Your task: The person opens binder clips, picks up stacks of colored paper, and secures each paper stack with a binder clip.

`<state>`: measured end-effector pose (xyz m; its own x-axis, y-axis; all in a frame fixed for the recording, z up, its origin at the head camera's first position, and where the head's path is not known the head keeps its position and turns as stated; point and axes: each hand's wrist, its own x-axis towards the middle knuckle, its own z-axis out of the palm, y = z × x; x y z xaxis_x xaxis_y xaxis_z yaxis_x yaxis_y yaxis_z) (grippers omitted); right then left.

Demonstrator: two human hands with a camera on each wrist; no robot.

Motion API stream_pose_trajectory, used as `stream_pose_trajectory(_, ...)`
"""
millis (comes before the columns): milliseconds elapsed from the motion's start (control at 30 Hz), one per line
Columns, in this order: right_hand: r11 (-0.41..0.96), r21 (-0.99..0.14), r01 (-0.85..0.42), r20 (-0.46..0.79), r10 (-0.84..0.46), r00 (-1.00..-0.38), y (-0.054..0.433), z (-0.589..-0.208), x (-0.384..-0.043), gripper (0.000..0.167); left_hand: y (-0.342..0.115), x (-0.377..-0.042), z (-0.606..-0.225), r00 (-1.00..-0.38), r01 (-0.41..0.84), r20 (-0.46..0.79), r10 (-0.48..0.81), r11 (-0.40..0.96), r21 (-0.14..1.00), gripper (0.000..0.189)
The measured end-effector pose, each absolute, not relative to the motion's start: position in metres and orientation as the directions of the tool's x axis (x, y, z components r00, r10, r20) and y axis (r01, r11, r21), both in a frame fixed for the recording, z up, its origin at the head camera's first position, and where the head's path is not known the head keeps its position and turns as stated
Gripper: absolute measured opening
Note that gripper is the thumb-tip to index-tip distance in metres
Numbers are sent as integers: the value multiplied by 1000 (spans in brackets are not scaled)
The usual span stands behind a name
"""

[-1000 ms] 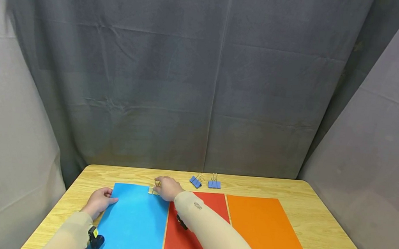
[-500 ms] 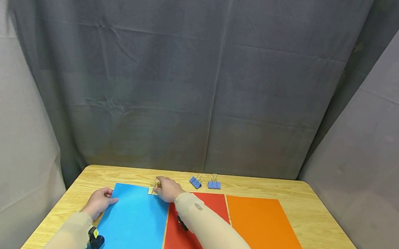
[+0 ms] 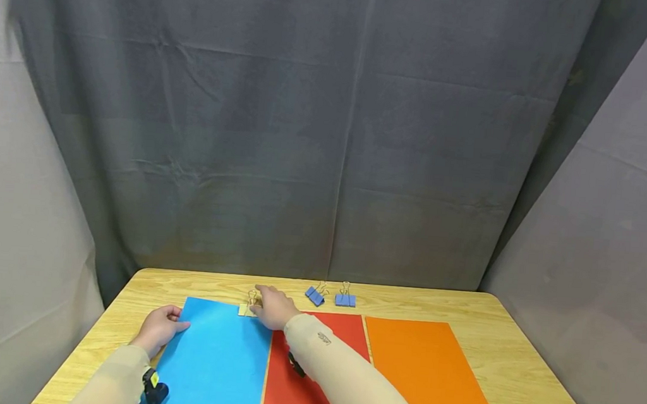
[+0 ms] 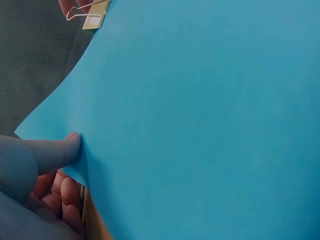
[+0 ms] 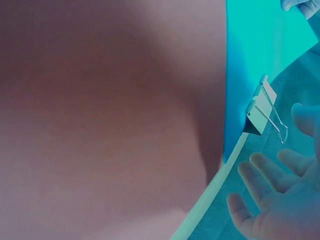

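Note:
A blue sheet of paper (image 3: 214,358) lies on the left of the table, and a yellow binder clip (image 3: 243,310) sits on its far edge with the wire handles standing up. My left hand (image 3: 158,327) pinches the sheet near its far left corner; in the left wrist view the thumb presses on top and the curled fingers are underneath. Beside the clip is my right hand (image 3: 276,308). The right wrist view shows that hand's fingers (image 5: 257,187) spread and apart from the clip, holding nothing.
A red sheet (image 3: 309,378) and an orange sheet (image 3: 424,368) lie side by side to the right of the blue one. Two blue binder clips (image 3: 314,296) rest near the back edge of the wooden table (image 3: 514,382). A grey curtain (image 3: 329,133) hangs behind.
My right fingers have let go of the yellow clip's handles and shifted slightly to the right of them. The clip stays on the blue sheet's far edge. My left hand keeps its pinch.

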<state>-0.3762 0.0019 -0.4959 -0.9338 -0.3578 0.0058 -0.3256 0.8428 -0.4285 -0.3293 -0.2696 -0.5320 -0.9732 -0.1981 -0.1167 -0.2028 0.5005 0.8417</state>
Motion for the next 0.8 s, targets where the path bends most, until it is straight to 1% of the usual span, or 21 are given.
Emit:
stream_pose_trajectory(200, 845, -422, -328, 46, -342, -939, 7, -490, -372, 56, -270, -330, -533, -973, -204, -120, -196, 501, 841, 18)
stream_pose_trajectory(400, 845, -389, -366, 78, -366, -928, 14, -488, -370, 55, -269, -331, -532, -972, -210, -125, -198, 502, 839, 29)
stream_pose_trajectory(567, 849, -362, -386, 98, -377, -921, 20, -484, -368, 49, -269, -331, -531, -969, -214, -119, -216, 495, 842, 36)
stream_pose_trajectory(800, 825, -386, -413, 122, -398, -909, 33, -475, -364, 44, -272, -333, -532, -968, -210, -109, -225, 495, 843, 38)
